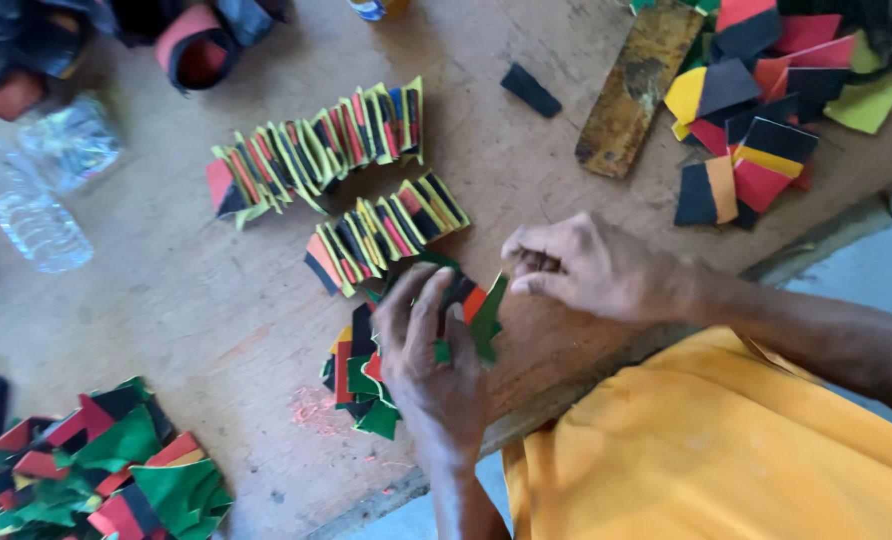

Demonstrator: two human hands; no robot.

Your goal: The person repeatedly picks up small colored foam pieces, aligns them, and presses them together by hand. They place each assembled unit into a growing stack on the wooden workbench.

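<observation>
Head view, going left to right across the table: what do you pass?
Clear plastic bottle → pile of green, red and black pieces → upper fanned row of pieces → left hand → right hand → worn wooden block → heap of yellow, red and black pieces.

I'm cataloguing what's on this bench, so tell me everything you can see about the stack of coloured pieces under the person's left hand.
The fanned stack of flat red, green, black and yellow cut pieces lies on the worn brown wooden table, near its front edge. The pieces look like thin foam or rubber sheet, overlapping loosely with corners sticking out. The left hand lies palm-down on top, its fingers spread over the upper pieces. The right hand pinches a green piece at the stack's right edge. Much of the stack is hidden under the left hand.
</observation>
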